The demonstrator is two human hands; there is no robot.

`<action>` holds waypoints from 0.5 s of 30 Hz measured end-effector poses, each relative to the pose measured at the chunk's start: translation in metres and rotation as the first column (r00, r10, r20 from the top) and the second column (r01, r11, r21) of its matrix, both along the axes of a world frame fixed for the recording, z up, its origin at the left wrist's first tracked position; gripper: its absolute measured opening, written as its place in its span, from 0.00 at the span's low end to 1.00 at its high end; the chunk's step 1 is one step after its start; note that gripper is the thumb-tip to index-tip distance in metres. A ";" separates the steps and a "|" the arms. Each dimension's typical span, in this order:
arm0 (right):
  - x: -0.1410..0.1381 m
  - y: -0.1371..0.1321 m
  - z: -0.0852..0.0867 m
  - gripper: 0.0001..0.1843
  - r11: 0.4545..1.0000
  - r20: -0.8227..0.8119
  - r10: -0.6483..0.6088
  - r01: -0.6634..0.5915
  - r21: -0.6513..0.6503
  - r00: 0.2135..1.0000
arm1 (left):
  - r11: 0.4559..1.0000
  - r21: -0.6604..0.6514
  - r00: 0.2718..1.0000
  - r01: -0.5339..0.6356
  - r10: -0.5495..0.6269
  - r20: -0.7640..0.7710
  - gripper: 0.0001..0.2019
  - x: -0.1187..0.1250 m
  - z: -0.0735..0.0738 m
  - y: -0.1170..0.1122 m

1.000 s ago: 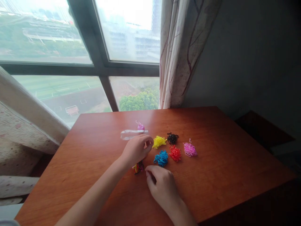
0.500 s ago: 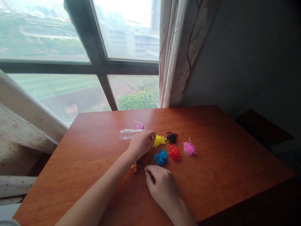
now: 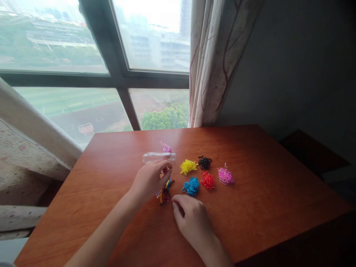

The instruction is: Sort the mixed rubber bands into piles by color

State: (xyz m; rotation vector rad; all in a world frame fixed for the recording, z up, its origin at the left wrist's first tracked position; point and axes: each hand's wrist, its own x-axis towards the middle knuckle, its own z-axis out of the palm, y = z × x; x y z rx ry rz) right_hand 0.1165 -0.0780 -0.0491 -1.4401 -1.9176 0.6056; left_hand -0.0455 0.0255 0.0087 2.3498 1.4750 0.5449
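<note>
My left hand [image 3: 151, 178] hovers over a mixed pile of coloured rubber bands [image 3: 164, 194], palm down, its thumb and fingers curved but apart, and no band shows in it. Part of that pile is hidden under the fingers. At the pile's right edge, my right hand [image 3: 191, 215] rests on the table with thumb and forefinger pressed together; whatever is between them is too small to make out. Sorted heaps lie beyond: blue bands [image 3: 191, 186], yellow bands [image 3: 188, 167], red bands [image 3: 208, 180], black bands [image 3: 205, 163] and pink bands [image 3: 226, 176].
A clear plastic bottle [image 3: 158, 157] lies on its side behind my left hand. Just past it is a small purple object [image 3: 167, 149] with a pink loop. The wooden table [image 3: 264, 193] ends at a window [image 3: 155, 79] with curtains [image 3: 205, 66].
My left hand has moved from beside the yellow heap back toward me and left, over the mixed pile. The bottle's right end now shows. My right hand stays in place.
</note>
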 end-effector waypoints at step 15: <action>-0.012 0.006 0.012 0.03 0.994 0.219 -0.109 0.112 -0.002 0.970 | 0.995 -0.069 0.990 -0.071 0.079 0.120 0.10 -0.039 -0.029 -0.069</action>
